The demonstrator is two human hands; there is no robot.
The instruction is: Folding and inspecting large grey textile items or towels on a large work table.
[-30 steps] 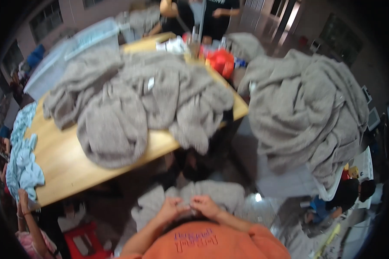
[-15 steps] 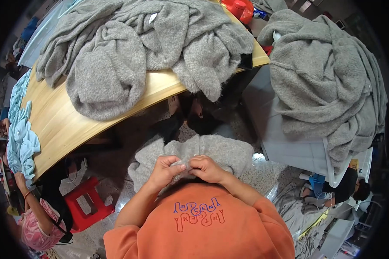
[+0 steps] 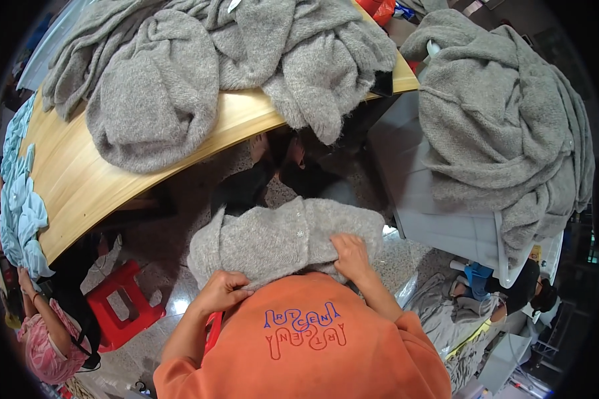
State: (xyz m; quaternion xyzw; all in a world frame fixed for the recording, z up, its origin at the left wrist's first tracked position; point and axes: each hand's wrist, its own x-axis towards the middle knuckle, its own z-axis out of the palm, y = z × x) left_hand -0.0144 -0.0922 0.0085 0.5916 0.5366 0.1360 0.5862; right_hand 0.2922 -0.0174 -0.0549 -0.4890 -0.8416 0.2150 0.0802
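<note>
While the person's left hand [image 3: 221, 292] pinches the near edge of a fuzzy light-grey knit garment [image 3: 259, 236], the right hand [image 3: 353, 257] rests on its other end

Bunched into a wide roll, the garment lies across the lap, against the front of an orange sweatshirt [image 3: 373, 339]; the left thumb and curled fingers grasp the cloth at its near left edge, while the right fingers bend over the top, and whether they clench the knit cannot be told. Beyond, a curved-looking table with a pale yellow wood-grain top [image 3: 100, 179] bears a heap of grey knit cloth [image 3: 160, 100] and, at its left edge, rumpled light-blue fabric [image 3: 23, 206]; on the right, a large grey plastic bin [image 3: 439, 219] carries another grey knit pile [image 3: 499, 113]
</note>
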